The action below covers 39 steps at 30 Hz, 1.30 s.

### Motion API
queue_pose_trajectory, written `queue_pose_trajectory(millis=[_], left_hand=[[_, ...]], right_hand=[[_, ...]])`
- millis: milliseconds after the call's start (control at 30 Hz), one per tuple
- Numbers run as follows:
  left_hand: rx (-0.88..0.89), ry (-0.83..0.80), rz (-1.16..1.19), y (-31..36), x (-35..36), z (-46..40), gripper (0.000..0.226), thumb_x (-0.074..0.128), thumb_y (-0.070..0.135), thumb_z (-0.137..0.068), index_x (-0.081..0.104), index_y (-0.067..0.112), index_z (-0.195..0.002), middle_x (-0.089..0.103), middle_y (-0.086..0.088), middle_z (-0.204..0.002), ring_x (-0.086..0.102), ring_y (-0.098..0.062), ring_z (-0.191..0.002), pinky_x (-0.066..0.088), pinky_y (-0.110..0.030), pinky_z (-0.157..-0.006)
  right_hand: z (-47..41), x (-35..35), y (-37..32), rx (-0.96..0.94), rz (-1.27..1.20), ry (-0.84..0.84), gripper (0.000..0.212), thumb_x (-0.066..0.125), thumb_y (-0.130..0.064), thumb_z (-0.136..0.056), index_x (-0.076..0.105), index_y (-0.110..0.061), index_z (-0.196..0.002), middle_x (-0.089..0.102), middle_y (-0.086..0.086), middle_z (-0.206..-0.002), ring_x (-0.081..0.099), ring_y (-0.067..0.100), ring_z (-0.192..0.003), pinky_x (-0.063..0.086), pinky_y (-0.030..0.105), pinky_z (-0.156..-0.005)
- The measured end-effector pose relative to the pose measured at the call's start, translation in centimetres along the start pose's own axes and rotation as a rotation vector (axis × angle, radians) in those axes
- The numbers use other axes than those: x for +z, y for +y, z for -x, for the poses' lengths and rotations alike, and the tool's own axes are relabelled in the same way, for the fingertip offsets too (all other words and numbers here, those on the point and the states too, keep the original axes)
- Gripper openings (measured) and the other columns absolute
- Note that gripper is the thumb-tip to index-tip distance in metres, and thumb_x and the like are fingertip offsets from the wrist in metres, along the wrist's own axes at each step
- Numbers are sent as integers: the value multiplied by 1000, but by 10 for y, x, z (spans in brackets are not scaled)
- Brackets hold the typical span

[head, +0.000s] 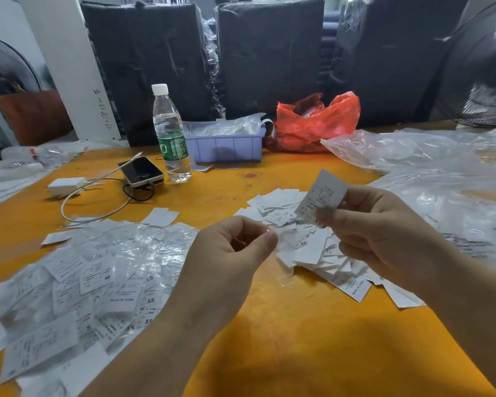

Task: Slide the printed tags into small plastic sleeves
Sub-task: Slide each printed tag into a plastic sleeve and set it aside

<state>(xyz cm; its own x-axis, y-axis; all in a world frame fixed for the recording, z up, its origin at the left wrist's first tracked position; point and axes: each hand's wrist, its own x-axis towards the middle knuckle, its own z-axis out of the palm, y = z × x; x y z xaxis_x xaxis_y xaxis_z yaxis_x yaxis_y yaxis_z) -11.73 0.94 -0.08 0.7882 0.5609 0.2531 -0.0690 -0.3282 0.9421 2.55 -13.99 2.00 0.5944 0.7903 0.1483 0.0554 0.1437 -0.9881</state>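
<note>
Right hand (384, 230) pinches a tag (322, 196) just above the tag pile (321, 247); left hand (235, 247) pinches a limp clear sleeve (284, 253) beside it, whose mouth could collapse and snag the tag.

Your orange counter (269, 325) carries sleeved tags (98, 276) heaped at left and loose printed tags (312, 247) piled at centre-right. Behind them you see a water bottle (171, 133), phone (141, 171), white charger (65, 186), lilac tray (226, 146), red bag (315, 124) and clear plastic bags (441, 173).
</note>
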Motion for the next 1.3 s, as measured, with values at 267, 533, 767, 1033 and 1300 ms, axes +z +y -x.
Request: queue_pose_trajectory(millis=[267, 533, 767, 1033, 1300], left_hand=[[49, -118, -80, 1, 3, 5, 4, 73, 34, -82, 71, 32, -79, 68, 6, -74, 51, -2, -54, 39, -11, -46], [50, -143, -103, 2, 4, 5, 9, 75, 36, -78, 68, 30, -76, 70, 6, -75, 54, 0, -58, 41, -14, -52], [37, -171, -36, 1, 4, 4, 8, 74, 30, -83, 68, 26, -79, 69, 2, -73, 61, -8, -64, 50, -23, -58], [-2, -179, 48, 3, 3, 1, 15, 61, 25, -93, 70, 27, -81, 73, 6, -80, 65, -8, -72, 53, -21, -63], [-95, -34, 211, 7, 6, 1, 16, 62, 23, -91, 72, 18, -79, 63, -2, -66, 56, -11, -56, 54, -24, -51]], right_hand=[[5, 5, -2, -171, 128, -86, 35, 74, -16, -66, 74, -3, -98, 74, 11, -84, 35, 7, -40, 22, 18, -40], [4, -1, 2, -229, 246, -184, 26, 75, -20, -72, 76, -10, -96, 75, 9, -100, 71, 28, -96, 58, 36, -84], [4, -2, 0, -246, 256, -179, 26, 71, -14, -73, 77, -17, -98, 76, 4, -95, 73, 17, -86, 56, 21, -73], [4, -1, -4, -85, 136, -203, 29, 73, -28, -68, 78, -18, -95, 73, 5, -89, 25, 12, -44, 20, 23, -41], [5, 8, 6, 15, 146, -308, 23, 68, -15, -78, 76, -14, -100, 59, 13, -73, 33, 6, -40, 25, 18, -40]])
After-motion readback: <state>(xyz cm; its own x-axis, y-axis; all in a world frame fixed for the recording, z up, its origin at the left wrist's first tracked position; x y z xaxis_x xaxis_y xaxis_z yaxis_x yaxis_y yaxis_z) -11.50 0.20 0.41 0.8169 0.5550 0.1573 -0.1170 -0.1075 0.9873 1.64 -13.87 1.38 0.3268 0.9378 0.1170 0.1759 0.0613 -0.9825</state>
